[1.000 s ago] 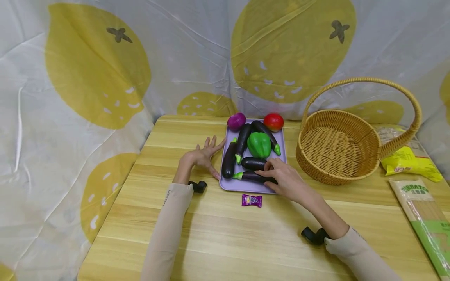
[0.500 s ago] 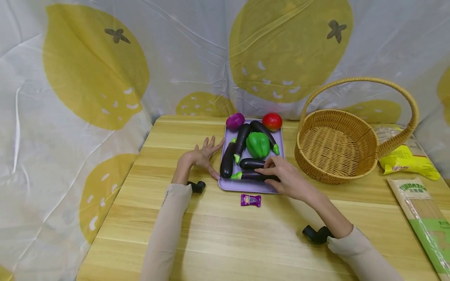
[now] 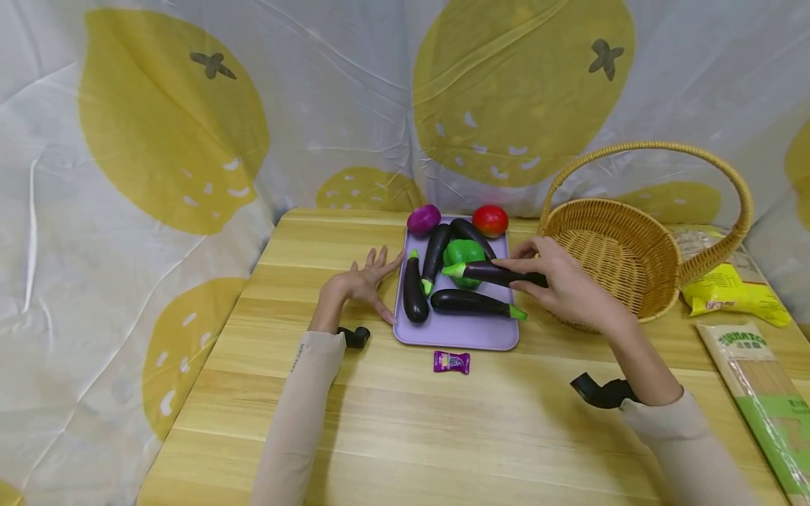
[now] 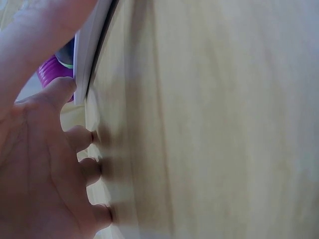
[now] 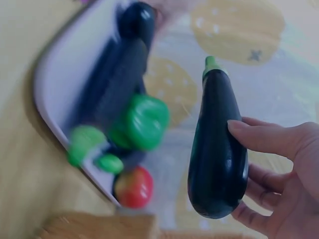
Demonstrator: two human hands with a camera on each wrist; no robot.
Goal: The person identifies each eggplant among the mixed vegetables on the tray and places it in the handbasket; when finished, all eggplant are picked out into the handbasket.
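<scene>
My right hand grips a dark eggplant by its thick end, lifted over the tray, its green stem toward the left. My left hand has its fingers spread at the left edge of the lilac tray; in the left wrist view thumb and forefinger touch the rim, other fingertips are on the table. On the tray lie a crosswise eggplant, a left eggplant, an upright eggplant and a back eggplant. A green bell pepper is partly hidden behind the held eggplant.
A purple onion-like vegetable and a red round fruit sit at the tray's back corners. Right of it stands a wicker basket with a tall handle. A yellow bag, noodle pack and purple wrapped candy lie around.
My right hand has lifted the front eggplant off the tray, moving up and right toward the basket. The crosswise eggplant's stem end now shows. My left hand has stayed put.
</scene>
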